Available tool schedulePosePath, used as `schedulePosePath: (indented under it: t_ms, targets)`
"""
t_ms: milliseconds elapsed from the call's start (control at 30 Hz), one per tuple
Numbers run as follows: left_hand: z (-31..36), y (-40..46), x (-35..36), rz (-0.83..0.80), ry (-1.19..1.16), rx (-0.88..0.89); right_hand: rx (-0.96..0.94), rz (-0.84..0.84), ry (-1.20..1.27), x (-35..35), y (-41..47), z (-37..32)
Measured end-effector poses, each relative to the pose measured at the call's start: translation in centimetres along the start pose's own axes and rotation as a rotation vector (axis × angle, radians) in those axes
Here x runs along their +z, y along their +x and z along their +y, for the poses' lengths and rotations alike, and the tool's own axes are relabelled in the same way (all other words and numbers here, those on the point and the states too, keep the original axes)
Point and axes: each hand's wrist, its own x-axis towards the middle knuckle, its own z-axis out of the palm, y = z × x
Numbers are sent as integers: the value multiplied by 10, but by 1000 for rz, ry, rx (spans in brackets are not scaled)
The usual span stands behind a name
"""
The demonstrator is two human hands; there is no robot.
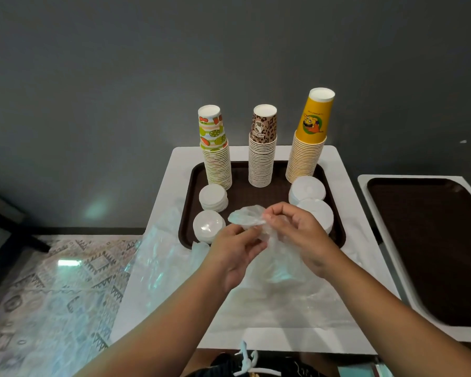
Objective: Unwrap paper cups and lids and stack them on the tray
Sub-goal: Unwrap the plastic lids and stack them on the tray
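Fingers (267,217) of the right hand (299,235) are curled in a pinch on a clear plastic wrapper (246,217), and the left hand (234,254) pinches the same film from below, so both hold it bunched just above the near edge of the brown tray (186,202). I cannot tell whether any lids remain inside the film. It looks feather-light, limp and slippery, likely to cling and slide, so a pinch at a gathered edge seems the surest hold. On the tray stand three cup stacks: the fruit-print stack (216,156), the leopard-print stack (263,151) and the yellow stack (309,142). The white lids (212,197) sit in low piles in front of them, light, thin and probably easy to dent, best taken by the rim. More loose plastic (158,257) lies on the white table (346,202).
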Motion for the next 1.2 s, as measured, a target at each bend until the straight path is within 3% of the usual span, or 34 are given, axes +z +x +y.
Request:
schedulePosePath:
  t_ms: [100,167,333,433,500,700,867,933,1033,1133,1200]
  targets:
    - [3,-2,2,20,6,49,-5,57,-143,-1,2,0]
    - [7,-2,4,5,-117,9,8,121,-133,0,4,2]
    - [24,6,-9,-15,-564,-142,374,225,794,-11,11,-2]
    - [26,8,-21,6,-558,-143,483,315,1015,-20,17,4]
    - [23,6,-28,-10,-415,-118,499,283,906,-25,18,12]
    - [4,10,-52,29,216,7,382,-33,73,-17,12,24]
    - [-17,14,-59,49,414,6,338,-189,22,3,13,15]
    - [-25,13,-54,2,514,19,257,-275,-142,11,13,17]
    - [-32,15,-49,20,441,7,173,-190,-240,21,16,30]
    - [-32,22,-52,48,100,-122,229,5,-41,13,22,38]
    - [-27,24,-55,84,-81,-223,330,40,101,2,25,42]
